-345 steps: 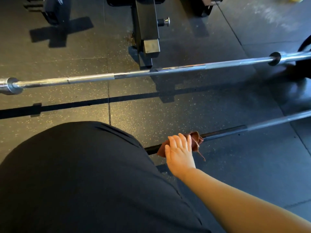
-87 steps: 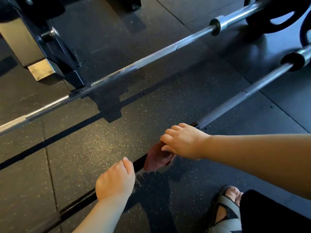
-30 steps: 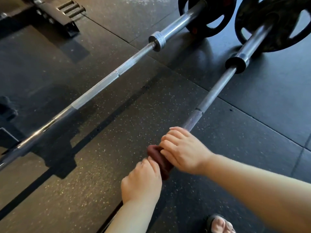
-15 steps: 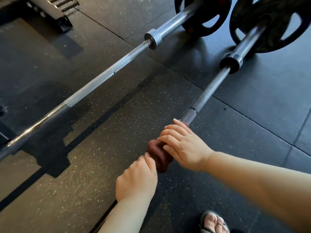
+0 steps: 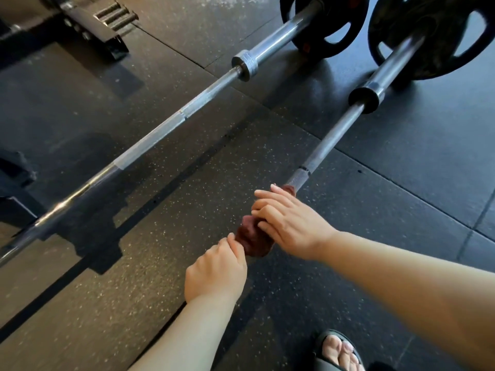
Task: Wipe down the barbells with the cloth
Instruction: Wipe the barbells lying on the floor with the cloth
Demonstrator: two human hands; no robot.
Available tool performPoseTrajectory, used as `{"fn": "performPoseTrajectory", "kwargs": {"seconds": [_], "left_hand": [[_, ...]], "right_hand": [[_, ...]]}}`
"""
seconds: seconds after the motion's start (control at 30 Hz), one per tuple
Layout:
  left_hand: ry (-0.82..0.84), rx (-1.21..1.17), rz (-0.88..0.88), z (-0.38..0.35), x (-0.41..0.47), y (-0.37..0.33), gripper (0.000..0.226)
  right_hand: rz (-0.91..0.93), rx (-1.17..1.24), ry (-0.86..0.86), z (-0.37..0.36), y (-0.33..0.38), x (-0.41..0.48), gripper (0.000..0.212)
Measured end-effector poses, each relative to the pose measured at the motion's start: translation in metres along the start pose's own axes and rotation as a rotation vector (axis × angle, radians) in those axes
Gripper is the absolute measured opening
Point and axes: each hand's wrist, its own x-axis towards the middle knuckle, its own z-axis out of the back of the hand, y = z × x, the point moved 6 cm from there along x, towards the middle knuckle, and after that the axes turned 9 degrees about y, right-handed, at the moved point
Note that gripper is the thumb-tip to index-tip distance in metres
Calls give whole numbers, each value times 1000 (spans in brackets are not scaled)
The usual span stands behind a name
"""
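While you are working the near barbell (image 5: 329, 141), your right hand (image 5: 292, 223) is wrapping the maroon cloth (image 5: 251, 241) round its shaft, fingers curling over the top. Your left hand (image 5: 217, 271) is gripping the same shaft just behind the cloth, its thumb side touching the fabric, and it seems to be steadying the bar. The shaft's long axis is running away from both hands, forward and to the right, towards the black collar (image 5: 364, 100) and the weight plate (image 5: 428, 36). Your right hand is sitting nearer that bare stretch, so the next stroke is likely calling for a slide straight ahead along the bar. The second barbell (image 5: 160, 129) is lying well apart to the left of your hands, roughly parallel, on the rubber floor (image 5: 187, 210).
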Motion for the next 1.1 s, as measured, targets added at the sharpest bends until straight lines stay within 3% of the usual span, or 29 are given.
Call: {"fn": "performPoseTrajectory", "kwargs": {"seconds": [0.13,0.2,0.27,0.33,0.43,0.5,0.57,0.63,0.87,1.1], "left_hand": [[1,46,2,0,0,-4,62],[-2,59,5,0,0,-4,62],[-7,71,7,0,1,-6,62],[-15,67,12,2,-1,-7,62],[5,48,28,2,-3,-4,64],[35,19,35,0,-2,0,68],[44,16,27,-2,-4,0,69],[33,16,19,-3,-5,2,69],[-14,34,-7,2,-3,4,62],[84,-4,1,2,-3,0,63]], "right_hand": [[-282,46,-167,28,-64,-3,40],[-395,96,-211,28,-62,-2,37],[-331,123,-194,21,-33,-1,37],[-129,90,-102,5,0,-2,41],[12,-41,5,2,-10,-5,43],[-115,-35,-58,15,-42,-3,45],[-356,31,-162,32,-70,-5,43],[-480,49,-177,36,-66,-4,37],[-141,1,126,10,21,-3,40],[-106,-346,557,37,22,22,42]]}}
